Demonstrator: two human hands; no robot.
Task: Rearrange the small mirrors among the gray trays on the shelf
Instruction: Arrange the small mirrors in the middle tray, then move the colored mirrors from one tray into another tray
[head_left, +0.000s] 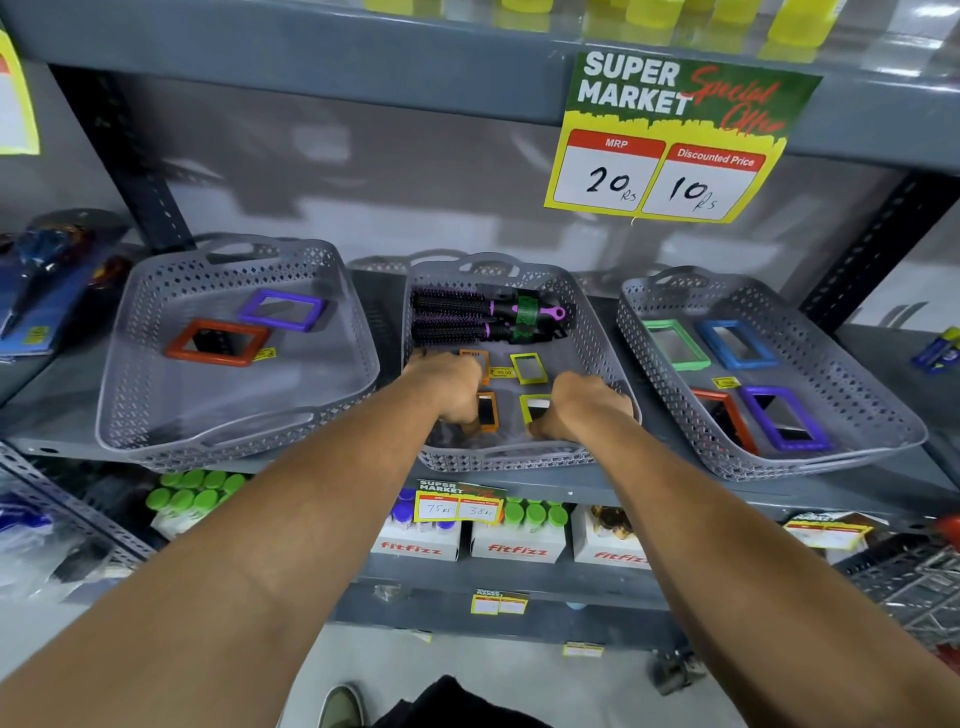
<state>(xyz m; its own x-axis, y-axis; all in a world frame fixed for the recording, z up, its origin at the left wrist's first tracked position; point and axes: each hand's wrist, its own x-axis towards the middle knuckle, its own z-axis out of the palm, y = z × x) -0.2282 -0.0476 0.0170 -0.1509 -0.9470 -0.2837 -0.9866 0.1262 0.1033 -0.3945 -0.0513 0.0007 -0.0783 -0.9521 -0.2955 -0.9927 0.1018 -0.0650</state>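
Both arms were stretched into the middle tray (498, 457), and there the action sat! The left hand (451, 387) was curled into a loose fist, knuckles up, fingers tucked down onto a small orange mirror (487, 410) at the tray's near end; whether it was truly gripped could not be told. The right hand (582, 408) was curled the same way, its thumb pressed at the near edge of a small yellow mirror (535, 408), the glass showing dark. Just beyond, a second orange mirror (475, 358) was half hidden by the left knuckles, and a second yellow mirror (527, 368) lay flat beside a price tag (501, 372). Further back, two black-and-purple brushes (467, 317) were laid across the tray. In the left tray (156, 415), a red and a purple mirror were seen; in the right tray (857, 415), green, blue, red and purple ones.
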